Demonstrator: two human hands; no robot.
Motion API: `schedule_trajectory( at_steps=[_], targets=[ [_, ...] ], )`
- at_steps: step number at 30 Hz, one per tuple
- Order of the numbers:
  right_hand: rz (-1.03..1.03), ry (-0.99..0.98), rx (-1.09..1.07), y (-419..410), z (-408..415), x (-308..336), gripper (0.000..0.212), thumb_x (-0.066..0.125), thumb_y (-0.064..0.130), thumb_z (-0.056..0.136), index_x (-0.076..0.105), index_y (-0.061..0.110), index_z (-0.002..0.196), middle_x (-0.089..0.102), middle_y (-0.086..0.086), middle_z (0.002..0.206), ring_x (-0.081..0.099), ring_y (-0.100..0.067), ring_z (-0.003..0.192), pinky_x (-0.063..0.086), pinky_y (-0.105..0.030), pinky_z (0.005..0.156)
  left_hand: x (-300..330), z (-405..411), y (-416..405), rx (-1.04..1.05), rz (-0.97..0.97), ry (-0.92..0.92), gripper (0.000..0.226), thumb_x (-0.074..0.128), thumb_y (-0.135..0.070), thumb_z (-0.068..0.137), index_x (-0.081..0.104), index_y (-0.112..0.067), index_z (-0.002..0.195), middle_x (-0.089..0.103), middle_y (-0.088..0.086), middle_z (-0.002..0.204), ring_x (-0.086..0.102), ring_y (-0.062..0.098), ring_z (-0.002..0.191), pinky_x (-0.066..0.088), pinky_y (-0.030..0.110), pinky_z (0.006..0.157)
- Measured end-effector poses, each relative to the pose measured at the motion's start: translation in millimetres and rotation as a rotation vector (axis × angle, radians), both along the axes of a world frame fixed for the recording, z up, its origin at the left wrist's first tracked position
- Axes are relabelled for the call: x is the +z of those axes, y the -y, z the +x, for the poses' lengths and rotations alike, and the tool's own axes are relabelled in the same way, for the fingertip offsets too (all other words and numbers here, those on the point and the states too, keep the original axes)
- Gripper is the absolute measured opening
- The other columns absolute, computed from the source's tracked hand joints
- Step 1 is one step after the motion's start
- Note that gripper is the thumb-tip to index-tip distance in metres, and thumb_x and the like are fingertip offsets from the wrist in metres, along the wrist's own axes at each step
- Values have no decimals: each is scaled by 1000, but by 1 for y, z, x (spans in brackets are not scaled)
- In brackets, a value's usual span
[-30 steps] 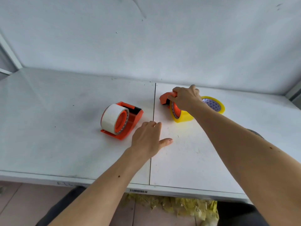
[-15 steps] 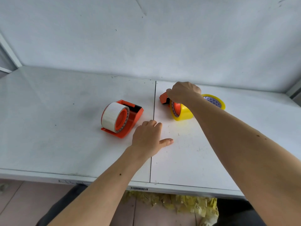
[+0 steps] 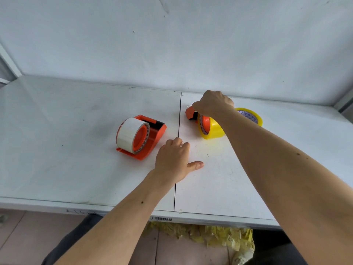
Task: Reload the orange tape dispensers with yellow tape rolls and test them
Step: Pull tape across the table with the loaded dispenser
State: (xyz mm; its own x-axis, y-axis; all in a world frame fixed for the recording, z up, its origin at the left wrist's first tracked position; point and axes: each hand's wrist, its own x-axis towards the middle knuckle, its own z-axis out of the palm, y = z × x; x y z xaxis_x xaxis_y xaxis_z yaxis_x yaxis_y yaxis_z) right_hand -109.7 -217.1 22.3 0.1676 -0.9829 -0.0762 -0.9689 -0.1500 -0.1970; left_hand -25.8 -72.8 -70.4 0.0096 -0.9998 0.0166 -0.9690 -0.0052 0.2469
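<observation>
Testing the right-of-centre dispenser (image 3: 191, 113), my right hand (image 3: 213, 104) seemingly pinches its tape end; left (image 3: 174, 161) lies flat; next, a tear.

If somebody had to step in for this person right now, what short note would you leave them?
Left hand: open, flat on the table, holding nothing.
Right hand: curled over the front of the right dispenser; whether it pinches tape is hidden.
Done: the right dispenser carries a yellow roll.
Left: test that one; the left dispenser holds a white roll, so it needs reloading. A spare yellow roll lies behind the right one.
</observation>
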Motion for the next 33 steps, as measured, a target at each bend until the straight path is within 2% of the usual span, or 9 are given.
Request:
schedule_trajectory(
  at_steps=[3,6,7,9,12,16,21,30,33],
  targets=[
    [17,-13,0,2,0,0,22,58,37,77,47,19,71,56,-4,86,57,-30,87,47,-33,74,0,0,0,1,-2,3,65,49,-65,84,52,-11,120,51,7,128,45,26,119,42,35,86],
    [14,-51,-5,5,-2,-3,41,51,59,81,50,19,74,58,-4,93,57,-30,91,49,-38,82,0,0,1,0,-6,22,64,50,-64,84,52,-12,120,50,7,128,45,27,118,43,35,84],
    [14,-61,2,6,-2,-3,42,51,60,81,51,18,76,58,-5,95,57,-29,91,49,-39,83,0,0,1,0,-8,27,64,51,-65,84,51,-12,120,50,7,127,45,26,118,43,35,84],
    [21,-115,27,6,-1,-1,35,56,53,82,54,18,86,57,-4,95,55,-29,91,50,-38,86,0,-1,1,3,-8,29,64,52,-65,82,51,-13,119,50,6,127,45,26,118,43,35,82],
    [14,-271,77,4,1,5,31,55,48,84,56,19,94,51,-1,81,56,-28,91,50,-36,88,-1,-1,1,-2,1,21,65,54,-66,81,51,-13,119,48,6,128,44,27,119,43,35,82],
    [8,-432,156,9,5,10,31,47,48,87,59,22,97,52,-1,80,58,-28,94,43,-34,81,-2,2,0,-13,11,13,68,54,-66,81,50,-12,122,46,5,132,42,26,123,43,36,87],
    [27,-439,194,16,3,12,33,47,52,87,57,24,102,53,1,83,55,-27,91,32,-36,77,-3,5,-2,-28,5,4,71,56,-66,80,49,-11,126,44,4,137,40,25,127,42,35,92],
    [64,-540,223,17,3,24,49,42,58,88,46,27,125,51,-2,107,52,-29,100,34,-37,82,-4,7,-1,-34,-12,3,71,56,-66,80,50,-11,126,44,4,138,40,24,127,43,35,91],
    [98,-542,221,14,3,29,47,43,61,88,44,27,121,50,-3,105,55,-26,82,35,-35,81,-4,7,0,-36,-14,6,71,56,-65,80,50,-11,126,44,4,137,40,25,126,43,35,91]
  ],
)
